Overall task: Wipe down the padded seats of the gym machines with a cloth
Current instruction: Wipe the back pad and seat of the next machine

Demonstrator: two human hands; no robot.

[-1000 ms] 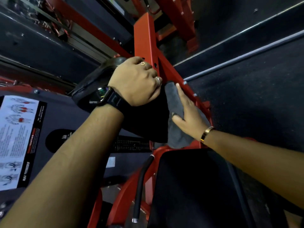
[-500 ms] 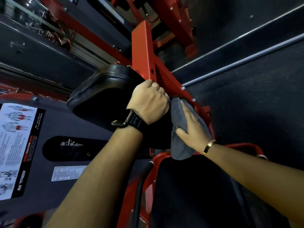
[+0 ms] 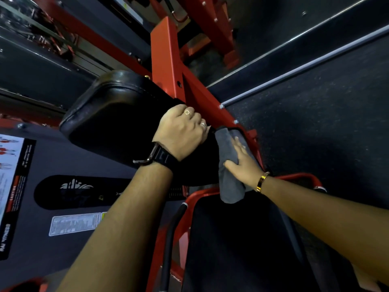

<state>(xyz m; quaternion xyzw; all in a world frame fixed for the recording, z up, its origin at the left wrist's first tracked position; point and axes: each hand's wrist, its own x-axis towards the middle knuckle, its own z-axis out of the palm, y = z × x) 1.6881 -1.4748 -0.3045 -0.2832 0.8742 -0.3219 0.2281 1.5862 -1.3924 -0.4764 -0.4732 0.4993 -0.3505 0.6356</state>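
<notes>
**Head view: a cloth pressed to the side of a gym machine pad**

Dark speckled floor (image 3: 315, 127) fills the right half of the view, crossed by two pale metal strips. A red steel frame (image 3: 166, 60) runs from top centre down toward the lower middle. A black padded seat (image 3: 242, 239) lies at the bottom, edged by red tubing, with a black curved bar (image 3: 168, 239) just beside it on its left. Above it a second black cushion, the upper pad (image 3: 109, 114), is mounted against the frame; its stitched edge shines. On the left, a grey cover panel (image 3: 52, 157) carries an exercise placard (image 3: 10, 186) and a white label (image 3: 75, 224).

The left hand (image 3: 181, 131) grips the upper pad, with its fingers curled over the edge nearest the frame. The right hand (image 3: 244, 163) lies flat, with its fingers straight and thumb spread, pressing a grey cloth (image 3: 228, 182) against the right side of the upper pad, beside the frame. The lower end of the cloth hangs to the top edge of the padded seat.

A black wristwatch (image 3: 162, 158) sits on the left wrist and a gold bracelet (image 3: 262, 182) on the right. Two rings (image 3: 187, 112) show on the left fingers.
</notes>
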